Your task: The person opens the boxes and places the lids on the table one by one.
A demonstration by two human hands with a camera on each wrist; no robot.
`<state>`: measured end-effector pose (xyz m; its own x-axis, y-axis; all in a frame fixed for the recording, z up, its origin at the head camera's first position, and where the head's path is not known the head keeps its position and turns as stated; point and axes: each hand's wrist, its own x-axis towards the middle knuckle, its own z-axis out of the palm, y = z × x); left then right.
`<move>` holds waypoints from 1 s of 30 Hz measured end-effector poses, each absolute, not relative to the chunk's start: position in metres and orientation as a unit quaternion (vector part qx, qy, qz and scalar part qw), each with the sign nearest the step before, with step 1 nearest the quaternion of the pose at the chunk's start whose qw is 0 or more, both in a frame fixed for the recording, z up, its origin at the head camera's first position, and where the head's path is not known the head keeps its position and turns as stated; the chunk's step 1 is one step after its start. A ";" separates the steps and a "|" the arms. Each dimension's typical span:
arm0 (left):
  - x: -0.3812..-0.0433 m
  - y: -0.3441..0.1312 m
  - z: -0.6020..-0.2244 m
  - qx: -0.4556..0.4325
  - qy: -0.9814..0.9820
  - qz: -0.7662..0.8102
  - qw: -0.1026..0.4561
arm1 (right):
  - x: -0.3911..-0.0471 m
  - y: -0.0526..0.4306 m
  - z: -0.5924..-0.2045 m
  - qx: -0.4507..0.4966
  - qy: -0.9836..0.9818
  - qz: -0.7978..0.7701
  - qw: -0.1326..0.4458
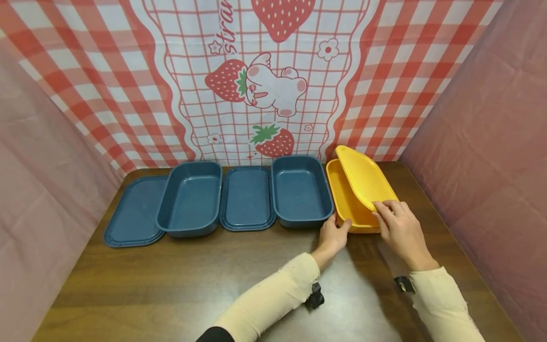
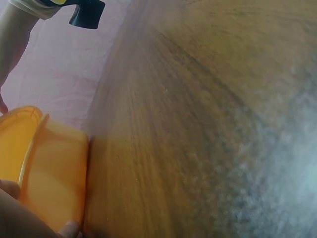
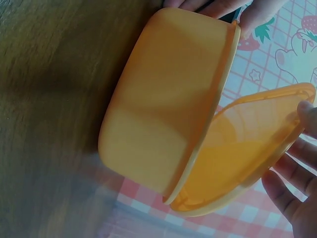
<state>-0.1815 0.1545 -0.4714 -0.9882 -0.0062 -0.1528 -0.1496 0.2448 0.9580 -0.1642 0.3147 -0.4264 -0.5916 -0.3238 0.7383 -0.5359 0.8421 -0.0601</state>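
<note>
The yellow container (image 1: 343, 192) stands at the right end of the row, with its yellow lid (image 1: 367, 179) tilted above it. My left hand (image 1: 333, 237) holds the container's near left corner, thumb over the rim. My right hand (image 1: 401, 232) pinches the lid's near edge. In the right wrist view, the raised lid (image 3: 242, 144) meets the container (image 3: 156, 104) at one end of the rim and stands apart from it toward my fingers. The left wrist view catches the container's outer wall (image 2: 57, 173) beside part of my left hand (image 2: 22, 215).
Left of the yellow container stand a blue container (image 1: 301, 187), a blue lid (image 1: 249, 197), another blue container (image 1: 191, 197) and another blue lid (image 1: 138, 211) along the back of the wooden table (image 1: 171, 285). A checked strawberry cloth (image 1: 171, 95) hangs behind; pink cloth (image 1: 483, 118) borders both sides.
</note>
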 end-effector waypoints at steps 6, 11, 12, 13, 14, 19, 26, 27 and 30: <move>-0.182 0.153 -0.470 -0.038 0.796 0.602 0.054 | -0.164 0.315 -0.425 0.231 -0.886 0.144 0.377; -0.182 0.153 -0.471 -0.044 0.793 0.604 0.065 | -0.164 0.316 -0.426 0.222 -0.888 0.151 0.373; -0.182 0.153 -0.472 -0.045 0.793 0.604 0.067 | -0.163 0.317 -0.426 0.220 -0.889 0.153 0.372; -0.181 0.153 -0.472 -0.046 0.792 0.605 0.070 | -0.163 0.317 -0.427 0.218 -0.889 0.155 0.372; -0.181 0.153 -0.473 -0.045 0.793 0.604 0.071 | -0.163 0.317 -0.427 0.216 -0.889 0.158 0.371; -0.180 0.150 -0.478 -0.033 0.797 0.598 0.070 | -0.163 0.316 -0.432 0.206 -0.891 0.169 0.367; -0.180 0.147 -0.479 -0.020 0.800 0.595 0.069 | -0.166 0.315 -0.434 0.204 -0.889 0.171 0.374; -0.180 0.147 -0.479 -0.020 0.801 0.594 0.067 | -0.166 0.316 -0.434 0.204 -0.889 0.170 0.374; -0.180 0.148 -0.477 -0.027 0.803 0.592 0.067 | -0.167 0.317 -0.434 0.200 -0.891 0.162 0.375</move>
